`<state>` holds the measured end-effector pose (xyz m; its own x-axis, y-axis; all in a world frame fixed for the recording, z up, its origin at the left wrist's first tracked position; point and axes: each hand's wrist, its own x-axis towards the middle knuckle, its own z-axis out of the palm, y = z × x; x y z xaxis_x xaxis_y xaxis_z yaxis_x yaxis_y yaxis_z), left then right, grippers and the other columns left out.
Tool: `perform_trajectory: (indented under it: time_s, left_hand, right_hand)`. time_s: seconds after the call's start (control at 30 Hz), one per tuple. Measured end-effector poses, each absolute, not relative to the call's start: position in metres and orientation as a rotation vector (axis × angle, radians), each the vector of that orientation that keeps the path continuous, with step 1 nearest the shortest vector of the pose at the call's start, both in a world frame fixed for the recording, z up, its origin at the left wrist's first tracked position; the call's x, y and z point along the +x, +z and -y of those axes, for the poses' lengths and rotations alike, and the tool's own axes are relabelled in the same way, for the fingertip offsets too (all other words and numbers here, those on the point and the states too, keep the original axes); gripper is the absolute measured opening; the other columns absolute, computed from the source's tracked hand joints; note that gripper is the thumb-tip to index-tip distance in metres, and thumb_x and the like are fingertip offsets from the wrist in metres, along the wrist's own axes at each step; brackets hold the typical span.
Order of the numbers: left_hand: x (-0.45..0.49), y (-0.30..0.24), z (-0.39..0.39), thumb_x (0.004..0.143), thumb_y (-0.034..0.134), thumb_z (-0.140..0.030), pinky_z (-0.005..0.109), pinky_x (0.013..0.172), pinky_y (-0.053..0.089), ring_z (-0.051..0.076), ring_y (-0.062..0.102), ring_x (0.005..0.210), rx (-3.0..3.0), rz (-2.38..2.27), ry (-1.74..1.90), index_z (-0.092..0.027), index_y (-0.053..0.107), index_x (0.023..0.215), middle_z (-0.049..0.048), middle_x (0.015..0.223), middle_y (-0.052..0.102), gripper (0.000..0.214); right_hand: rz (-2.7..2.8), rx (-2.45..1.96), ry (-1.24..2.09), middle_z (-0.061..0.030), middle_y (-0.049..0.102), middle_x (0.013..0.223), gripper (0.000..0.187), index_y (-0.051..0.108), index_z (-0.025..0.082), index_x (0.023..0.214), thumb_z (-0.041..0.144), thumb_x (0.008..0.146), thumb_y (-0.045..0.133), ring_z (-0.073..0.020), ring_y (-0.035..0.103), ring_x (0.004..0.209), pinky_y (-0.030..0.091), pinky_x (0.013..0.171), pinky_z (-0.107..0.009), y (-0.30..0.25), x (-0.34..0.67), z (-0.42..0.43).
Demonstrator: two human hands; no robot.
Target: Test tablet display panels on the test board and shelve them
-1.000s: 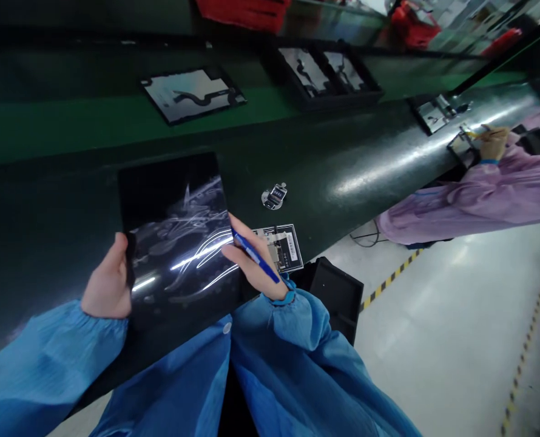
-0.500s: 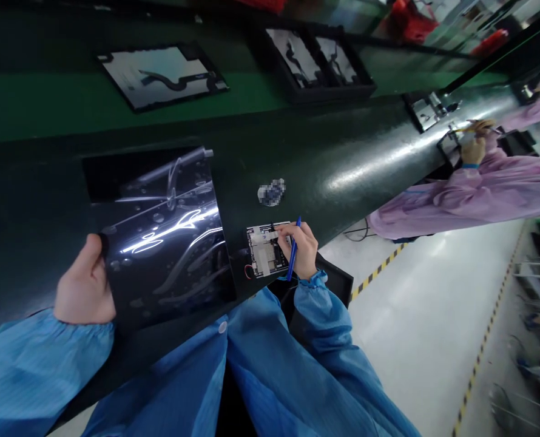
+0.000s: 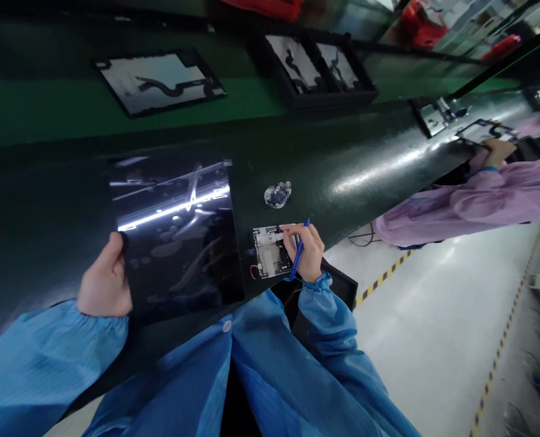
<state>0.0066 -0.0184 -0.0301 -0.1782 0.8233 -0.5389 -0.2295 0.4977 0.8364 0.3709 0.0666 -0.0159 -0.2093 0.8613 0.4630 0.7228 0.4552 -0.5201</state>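
My left hand grips the left edge of a glossy black panel and holds it flat above the dark bench, with light streaks reflected across it. My right hand is closed round a blue pen while its fingertips pinch a small white piece on a circuit board that lies at the bench's near edge. Both arms wear blue sleeves.
A small round device sits just beyond the board. Open panels with dark cables and a black tray holding two more ride the green belt behind. A person in a pink coat works at the right. A black bin stands under the bench edge.
My right hand left the black panel's right edge and went to the circuit board, pen still in it. The panel, held only by my left hand, has flattened out.
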Motion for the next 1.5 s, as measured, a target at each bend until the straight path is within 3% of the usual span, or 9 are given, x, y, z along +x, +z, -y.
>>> perform_trajectory:
  time_s: [0.1, 0.3, 0.6, 0.83, 0.97, 1.1, 1.17, 1.37, 1.5]
  left_hand:
    - [0.035, -0.011, 0.009, 0.095, 0.044, -0.057, 0.045, 0.105, 0.052, 0.031, 0.060, 0.127, 0.300, -1.413, 1.081, -0.021, 0.062, 0.132, 0.0029, 0.100, 0.079, 0.055]
    - [0.057, 0.020, 0.000, 0.096, 0.040, -0.050, 0.051, 0.104, 0.052, 0.032, 0.062, 0.123, -0.133, -1.176, 1.131, -0.026, 0.062, 0.130, 0.0025, 0.109, 0.078, 0.047]
    - [0.040, -0.008, 0.010, 0.089, 0.058, -0.055, 0.053, 0.104, 0.051, 0.035, 0.060, 0.126, -0.015, -0.953, 1.075, -0.026, 0.070, 0.116, 0.0017, 0.116, 0.076, 0.042]
    - [0.049, 0.003, 0.007, 0.093, 0.052, -0.050, 0.050, 0.105, 0.051, 0.033, 0.063, 0.123, -0.095, -1.014, 1.156, -0.025, 0.075, 0.099, -0.0003, 0.101, 0.080, 0.035]
    - [0.045, -0.002, 0.009, 0.090, 0.057, -0.049, 0.043, 0.104, 0.053, 0.031, 0.067, 0.116, -0.108, -1.047, 1.151, -0.026, 0.077, 0.098, -0.0024, 0.097, 0.080, 0.031]
    - [0.041, -0.006, 0.011, 0.080, 0.067, -0.056, 0.041, 0.103, 0.054, 0.033, 0.063, 0.121, -0.067, -1.021, 1.047, -0.032, 0.080, 0.099, -0.0032, 0.105, 0.078, 0.033]
    - [0.042, -0.002, 0.011, 0.076, 0.068, -0.062, 0.043, 0.103, 0.054, 0.034, 0.061, 0.123, -0.084, -1.061, 1.014, -0.038, 0.080, 0.100, -0.0054, 0.108, 0.077, 0.036]
    - [0.040, -0.011, 0.009, 0.065, 0.074, -0.067, 0.046, 0.098, 0.057, 0.037, 0.059, 0.122, -0.195, -1.104, 0.976, -0.049, 0.079, 0.094, -0.0105, 0.110, 0.073, 0.034]
    - [0.032, -0.033, 0.011, 0.061, 0.076, -0.067, 0.044, 0.096, 0.057, 0.038, 0.061, 0.117, -0.177, -1.054, 0.978, -0.051, 0.078, 0.093, -0.0098, 0.111, 0.071, 0.036]
  right_hand:
    - [1.821, -1.325, 0.361, -0.0031, 0.076, 0.096, 0.004, 0.060, 0.026, 0.094, 0.023, 0.092, 0.058, -0.0214, 0.071, 0.091, 0.059, 0.087, -0.041, 0.003, 0.346, -0.057]
    - [2.031, -1.158, 0.877, -0.0095, 0.033, 0.162, 0.087, 0.018, 0.026, 0.156, 0.041, 0.087, 0.068, -0.0304, 0.032, 0.150, 0.033, 0.123, -0.054, 0.023, 0.286, -0.043]
    - [1.848, -1.189, 0.984, -0.0072, 0.027, 0.165, 0.071, 0.000, 0.029, 0.159, 0.028, 0.100, 0.040, -0.0275, 0.029, 0.152, 0.028, 0.125, -0.057, 0.007, 0.271, -0.033]
    - [1.889, -1.309, 0.865, -0.0117, 0.029, 0.163, 0.108, 0.004, 0.028, 0.159, 0.047, 0.081, 0.076, -0.0349, 0.027, 0.151, 0.033, 0.121, -0.062, 0.011, 0.259, -0.033]
    - [1.885, -1.232, 0.849, -0.0102, 0.035, 0.160, 0.088, 0.012, 0.028, 0.158, 0.048, 0.090, 0.064, -0.0321, 0.032, 0.150, 0.033, 0.122, -0.057, 0.041, 0.287, -0.035]
    - [1.743, -1.202, 0.546, -0.0099, 0.056, 0.144, 0.048, 0.040, 0.029, 0.145, 0.044, 0.100, 0.043, -0.0284, 0.061, 0.127, 0.053, 0.104, -0.051, 0.080, 0.348, -0.079]
    - [1.709, -1.292, 0.371, -0.0082, 0.067, 0.127, 0.046, 0.036, 0.030, 0.149, 0.035, 0.103, 0.030, -0.0255, 0.066, 0.117, 0.055, 0.098, -0.050, 0.095, 0.382, -0.128]
    - [2.301, -1.864, -0.177, -0.0125, 0.066, 0.125, 0.037, 0.065, 0.014, 0.121, 0.011, 0.093, 0.040, -0.0220, 0.066, 0.110, 0.048, 0.102, -0.039, 0.094, 0.428, -0.325]
    - [2.366, -1.994, -0.223, -0.0109, 0.059, 0.130, 0.033, 0.058, 0.014, 0.128, 0.030, 0.100, 0.052, -0.0190, 0.064, 0.108, 0.053, 0.096, -0.040, 0.078, 0.417, -0.402]
